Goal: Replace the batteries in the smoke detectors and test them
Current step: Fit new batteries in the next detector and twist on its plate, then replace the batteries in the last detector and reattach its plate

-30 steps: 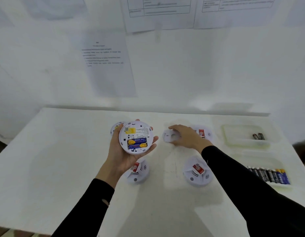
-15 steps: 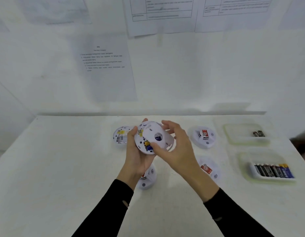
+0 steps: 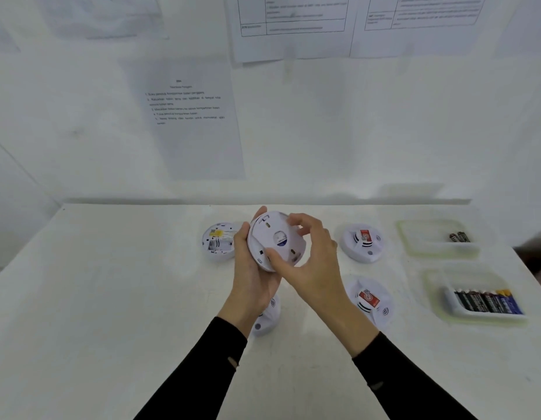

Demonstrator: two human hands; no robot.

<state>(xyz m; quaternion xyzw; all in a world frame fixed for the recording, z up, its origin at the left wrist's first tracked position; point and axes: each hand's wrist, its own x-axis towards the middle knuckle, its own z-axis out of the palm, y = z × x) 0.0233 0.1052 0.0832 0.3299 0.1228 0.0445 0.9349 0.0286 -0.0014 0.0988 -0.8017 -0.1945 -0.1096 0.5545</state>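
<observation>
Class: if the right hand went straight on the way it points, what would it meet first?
The held detector in the left hand; the right hand has its thumb on the back, so hardly any travel is left.

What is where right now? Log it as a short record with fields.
held: detector, back cover towards camera, gripped by left hand and right hand
back-up on table: open detector, far left
face-up detectors: far right, near right, under left wrist
far tray: two batteries
near tray: row of batteries
</observation>
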